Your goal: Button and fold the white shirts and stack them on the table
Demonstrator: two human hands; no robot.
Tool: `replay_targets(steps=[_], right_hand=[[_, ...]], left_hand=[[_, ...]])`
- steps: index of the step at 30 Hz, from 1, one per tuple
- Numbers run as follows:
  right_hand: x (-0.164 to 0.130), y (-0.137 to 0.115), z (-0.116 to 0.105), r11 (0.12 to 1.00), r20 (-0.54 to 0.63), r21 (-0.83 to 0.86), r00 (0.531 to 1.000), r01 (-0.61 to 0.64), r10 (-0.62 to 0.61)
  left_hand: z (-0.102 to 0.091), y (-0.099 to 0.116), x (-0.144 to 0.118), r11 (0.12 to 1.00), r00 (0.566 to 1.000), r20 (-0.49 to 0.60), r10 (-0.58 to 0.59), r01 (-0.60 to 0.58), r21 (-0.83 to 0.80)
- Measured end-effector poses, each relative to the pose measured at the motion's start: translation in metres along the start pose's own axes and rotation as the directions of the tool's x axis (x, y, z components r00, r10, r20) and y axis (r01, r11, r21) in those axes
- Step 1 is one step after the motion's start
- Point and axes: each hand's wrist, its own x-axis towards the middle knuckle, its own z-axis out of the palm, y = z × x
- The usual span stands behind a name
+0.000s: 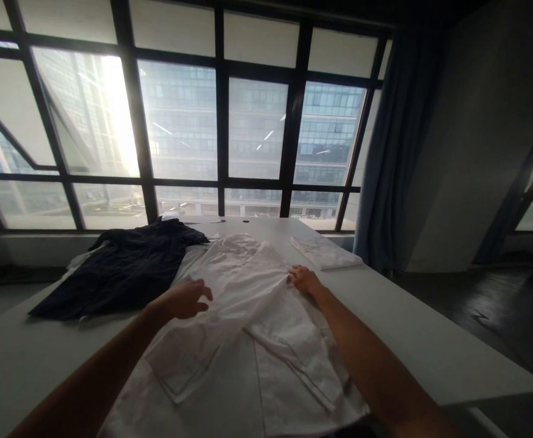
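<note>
A white long-sleeved shirt lies spread on the white table, its lower part towards me. Both sleeves are laid over its front, with the cuffs pointing back in my direction. At its right edge my right hand has its fingers closed on the fabric, and creases run up to them. My left hand is over the left side of the shirt, thumb and fingers apart with nothing between them. Whether its underside touches the cloth I cannot tell.
A dark navy shirt lies on the left of the table, over some white cloth. A folded white garment rests at the right edge of the table. Beyond stand large windows and a blue curtain.
</note>
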Motion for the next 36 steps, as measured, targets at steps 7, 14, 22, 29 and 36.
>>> replay_targets(steps=[7, 14, 22, 29, 36], right_hand=[[-0.001, -0.004, 0.003, 0.998, 0.004, 0.039, 0.998, 0.055, -0.055], [0.001, 0.000, 0.008, 0.994, 0.024, 0.097, 0.998, 0.055, -0.057], [0.000, 0.001, 0.009, 0.991, 0.014, 0.111, 0.997, 0.070, -0.072], [-0.001, -0.009, 0.003, 0.998, -0.089, 0.019, 0.994, 0.058, -0.056], [-0.008, -0.025, 0.007, 0.997, 0.215, -0.016, 0.974, 0.073, -0.068]], left_hand=[[0.024, 0.050, -0.005, 0.972, 0.962, 0.207, 0.180, -0.207, 0.114], [0.017, 0.069, -0.029, 0.918, 0.976, 0.218, -0.005, -0.082, 0.388], [0.010, 0.067, -0.029, 0.963, 0.915, 0.397, 0.071, -0.166, 0.212], [0.016, 0.053, -0.006, 0.954, 0.940, 0.210, 0.267, -0.227, -0.198], [0.077, 0.034, 0.017, 0.871, 0.871, 0.018, 0.491, -0.491, -0.007]])
